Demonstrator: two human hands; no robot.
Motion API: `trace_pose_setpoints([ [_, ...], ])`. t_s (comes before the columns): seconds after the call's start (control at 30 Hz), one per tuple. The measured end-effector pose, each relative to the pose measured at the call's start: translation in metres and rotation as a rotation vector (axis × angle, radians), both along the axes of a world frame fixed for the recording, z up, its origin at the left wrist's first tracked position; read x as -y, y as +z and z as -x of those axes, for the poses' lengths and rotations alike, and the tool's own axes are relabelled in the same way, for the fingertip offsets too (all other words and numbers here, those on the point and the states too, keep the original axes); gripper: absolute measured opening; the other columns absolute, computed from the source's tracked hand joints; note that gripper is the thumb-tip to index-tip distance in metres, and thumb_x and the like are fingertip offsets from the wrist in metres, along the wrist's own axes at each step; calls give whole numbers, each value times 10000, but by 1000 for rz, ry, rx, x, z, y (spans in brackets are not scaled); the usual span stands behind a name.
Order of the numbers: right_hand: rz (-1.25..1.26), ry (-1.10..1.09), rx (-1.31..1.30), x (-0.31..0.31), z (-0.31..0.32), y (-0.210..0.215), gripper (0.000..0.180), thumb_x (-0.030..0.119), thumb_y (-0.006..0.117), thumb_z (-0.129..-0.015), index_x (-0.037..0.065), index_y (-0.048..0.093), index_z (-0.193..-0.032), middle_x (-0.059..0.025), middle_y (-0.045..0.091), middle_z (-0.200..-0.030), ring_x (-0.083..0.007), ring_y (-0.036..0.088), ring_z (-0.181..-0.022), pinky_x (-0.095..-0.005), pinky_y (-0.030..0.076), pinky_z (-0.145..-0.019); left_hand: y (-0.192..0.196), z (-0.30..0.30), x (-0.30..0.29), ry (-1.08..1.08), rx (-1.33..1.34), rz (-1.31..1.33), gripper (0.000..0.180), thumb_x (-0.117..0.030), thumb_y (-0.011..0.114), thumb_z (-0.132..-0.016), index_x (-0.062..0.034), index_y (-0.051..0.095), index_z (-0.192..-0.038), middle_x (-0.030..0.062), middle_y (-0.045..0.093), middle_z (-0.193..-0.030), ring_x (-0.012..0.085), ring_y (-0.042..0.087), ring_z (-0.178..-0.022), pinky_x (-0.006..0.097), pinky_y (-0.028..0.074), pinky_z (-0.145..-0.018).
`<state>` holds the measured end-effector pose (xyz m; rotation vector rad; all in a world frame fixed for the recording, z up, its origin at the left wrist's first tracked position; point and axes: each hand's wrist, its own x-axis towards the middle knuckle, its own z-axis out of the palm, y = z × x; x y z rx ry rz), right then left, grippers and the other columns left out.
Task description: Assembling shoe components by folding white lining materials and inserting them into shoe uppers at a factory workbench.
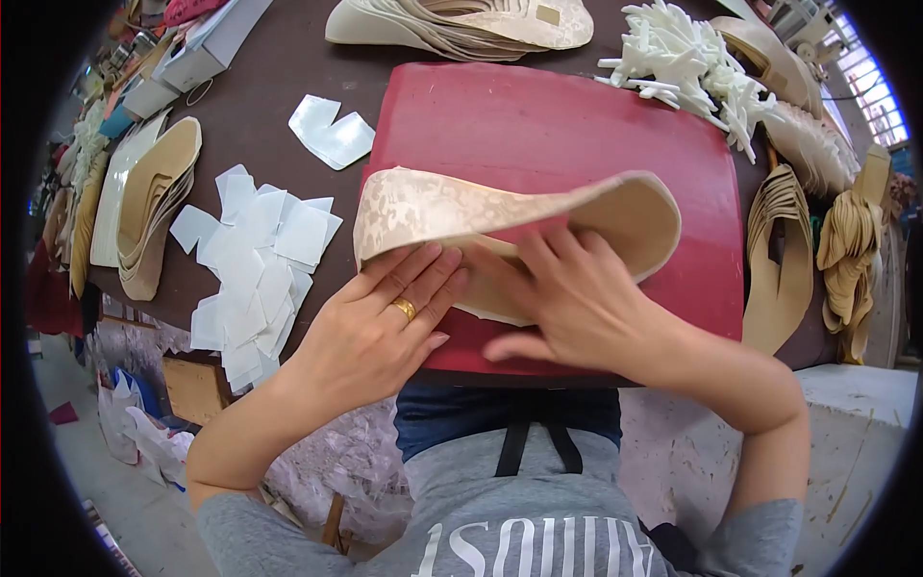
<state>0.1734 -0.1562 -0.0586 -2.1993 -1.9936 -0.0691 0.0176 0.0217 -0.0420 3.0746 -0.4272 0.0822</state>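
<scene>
A beige shoe upper with a mottled pattern outside and a plain tan lining rests in a curved loop on the red board. My left hand, wearing a gold ring, lies with outstretched fingers against the upper's near left part, its thumb apart. The fingertips press at the lining below the patterned edge. Inside the loop, the fingers of my right hand touch the lining; they are spread and blurred by motion, and the thumb sticks out to the left over the board.
Left of the board lies a pile of thin white pieces, with a few more white pieces above it. Stacked beige uppers stand at the far edge, left and right. White stick-like parts heap at the back right corner.
</scene>
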Motion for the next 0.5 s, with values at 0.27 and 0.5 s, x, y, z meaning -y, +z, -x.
trace_pose_setpoints([
  [0.27, 75, 74, 91, 41, -5, 3, 803, 626, 531, -828, 29, 455, -1359, -169, 452, -1320, -292, 497, -1120, -354, 389, -963, -4, 20, -3, 69, 3, -115, 545, -225, 589, -850, 12, 495, -1332, 162, 484, -1396, 247, 438, -1316, 382, 300, -1106],
  [0.5, 82, -62, -141, 56, 15, -6, 738, 553, 478, -880, 40, 413, -1406, -102, 358, -1501, -227, 314, -1397, -458, 212, -1130, -6, 7, 30, 34, 84, 36, 475, -214, 585, -864, 38, 542, -1264, 165, 546, -1320, 251, 514, -1242, 366, 310, -1109],
])
